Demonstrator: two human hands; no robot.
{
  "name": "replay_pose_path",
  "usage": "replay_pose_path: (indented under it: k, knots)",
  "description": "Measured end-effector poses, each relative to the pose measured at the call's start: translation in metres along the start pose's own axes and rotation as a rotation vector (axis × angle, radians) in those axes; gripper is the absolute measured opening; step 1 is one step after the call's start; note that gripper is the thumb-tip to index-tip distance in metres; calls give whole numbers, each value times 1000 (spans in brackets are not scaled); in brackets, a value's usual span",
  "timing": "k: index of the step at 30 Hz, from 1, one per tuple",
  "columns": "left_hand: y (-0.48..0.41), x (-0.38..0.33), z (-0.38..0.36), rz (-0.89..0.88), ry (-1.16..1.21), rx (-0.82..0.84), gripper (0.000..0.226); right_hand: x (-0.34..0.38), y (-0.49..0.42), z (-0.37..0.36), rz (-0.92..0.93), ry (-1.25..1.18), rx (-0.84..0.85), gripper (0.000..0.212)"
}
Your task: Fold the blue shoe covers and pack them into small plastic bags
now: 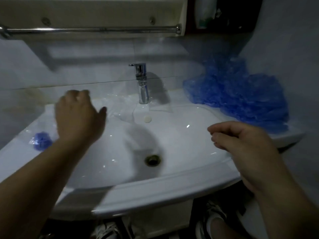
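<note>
A heap of crumpled blue shoe covers (pixel 238 94) lies on the right rim of the white sink (pixel 155 188), against the wall. A small packed bundle of blue cover (pixel 41 141) in clear plastic sits on the left rim. Clear small plastic bags (pixel 124 107) lie on the back rim left of the tap. My left hand (pixel 77 116) hovers over the left back rim near those bags, fingers curled downward; whether it holds anything is hidden. My right hand (pixel 241 142) hangs above the sink's right side, fingers loosely curled, holding nothing.
A chrome tap (pixel 142 83) stands at the back middle of the basin, with the drain (pixel 152 160) below it. A metal towel rail (pixel 89 30) runs along the wall above. Shoes (pixel 212 219) show on the floor under the sink.
</note>
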State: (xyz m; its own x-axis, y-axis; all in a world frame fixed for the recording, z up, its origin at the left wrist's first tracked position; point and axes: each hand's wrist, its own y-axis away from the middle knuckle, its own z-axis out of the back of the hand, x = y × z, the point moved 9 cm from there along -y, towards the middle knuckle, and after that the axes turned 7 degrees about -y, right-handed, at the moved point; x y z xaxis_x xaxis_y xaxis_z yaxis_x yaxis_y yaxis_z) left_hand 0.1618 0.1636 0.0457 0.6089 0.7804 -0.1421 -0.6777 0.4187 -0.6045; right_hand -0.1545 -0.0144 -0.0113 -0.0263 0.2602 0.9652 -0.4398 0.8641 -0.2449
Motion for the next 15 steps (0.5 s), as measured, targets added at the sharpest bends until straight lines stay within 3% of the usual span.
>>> replay_pose_path:
  k: [3,7,12,15]
  knots:
    - [29,-99,-7,-222,255,202,64,-6,-13,15,-5,164,-87,23]
    - [65,-182,-18,-434,363,343,71,0,-51,43,84,555,-159,40]
    - [75,-225,-33,-522,385,451,70,8,-124,88,166,845,-220,19]
    - [73,-238,-35,-521,405,485,69,4,-167,110,139,927,-220,30]
